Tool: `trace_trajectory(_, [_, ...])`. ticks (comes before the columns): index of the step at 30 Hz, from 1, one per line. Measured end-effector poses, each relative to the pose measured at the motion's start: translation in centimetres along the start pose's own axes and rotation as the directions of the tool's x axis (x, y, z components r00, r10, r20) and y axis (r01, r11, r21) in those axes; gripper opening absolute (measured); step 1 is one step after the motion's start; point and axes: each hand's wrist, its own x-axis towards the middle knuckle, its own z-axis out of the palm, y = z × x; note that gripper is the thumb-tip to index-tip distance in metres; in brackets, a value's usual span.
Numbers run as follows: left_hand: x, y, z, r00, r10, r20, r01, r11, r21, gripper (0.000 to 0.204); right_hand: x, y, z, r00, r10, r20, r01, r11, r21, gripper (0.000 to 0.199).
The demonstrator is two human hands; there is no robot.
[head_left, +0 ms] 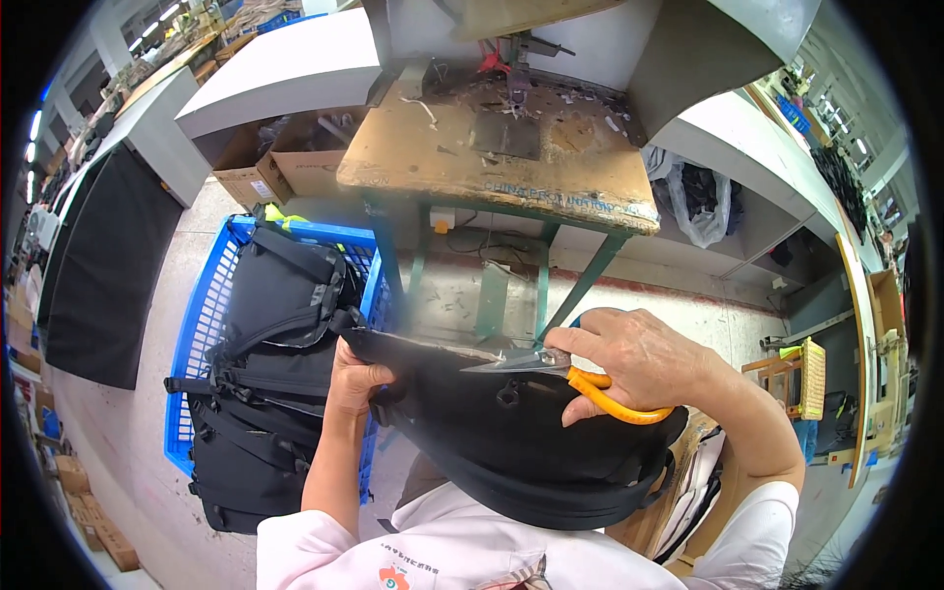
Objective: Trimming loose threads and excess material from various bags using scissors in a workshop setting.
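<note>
Head view, landmark: we take the black bag (511, 433) on our lap as the reference for all places.
Bag position: it lies across our lap, below the wooden counter (492, 157), and its long axis runs from left to right, with the upper edge rising a little toward the left.
Left hand: our left hand (356, 379) is closed around the left end of the bag's upper edge, thumb on top, and holds it up.
Right hand: our right hand (629, 359) is closed on the orange-handled snips (551, 366), at the right part of the same edge.
Snips: the blades point to the left, along the bag's edge and toward the left hand; the tips look to touch the edge, and we cannot tell how far the blades are apart.
Key relation: the two hands are at opposite ends of the edge, and the right hand is nearer to the place where the blades meet it.
Left of the bag: a blue crate (211, 324) stands on the floor, filled with more black bags (280, 324).
</note>
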Motion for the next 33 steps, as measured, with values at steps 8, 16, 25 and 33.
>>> trace_trajectory(8, [-0.4, -0.5, -0.9, 1.000, 0.001, -0.012, -0.001, 1.000, -0.010, 0.035, 0.3, -0.1, 0.7, 0.996, 0.042, 0.081, -0.041, 0.999, -0.007, 0.060])
trace_trajectory(16, [-0.3, -1.1, -1.0, 0.999, 0.030, 0.011, -0.030, 0.999, -0.028, 0.033, 1.1, -0.5, 1.3, 1.000, 0.015, -0.025, -0.015, 1.000, 0.025, 0.066])
trace_trajectory(25, [-0.4, -1.0, -0.6, 1.000, 0.016, -0.013, -0.017, 0.999, -0.050, 0.032, 1.3, -0.3, 1.7, 1.000, -0.015, -0.014, 0.015, 1.000, -0.011, 0.058])
trace_trajectory(33, [-0.2, -1.0, -1.2, 1.000, -0.023, -0.010, 0.023, 0.999, 0.031, 0.031, 1.3, 0.6, 1.8, 0.979, 0.007, -0.205, 0.062, 0.943, 0.328, 0.053])
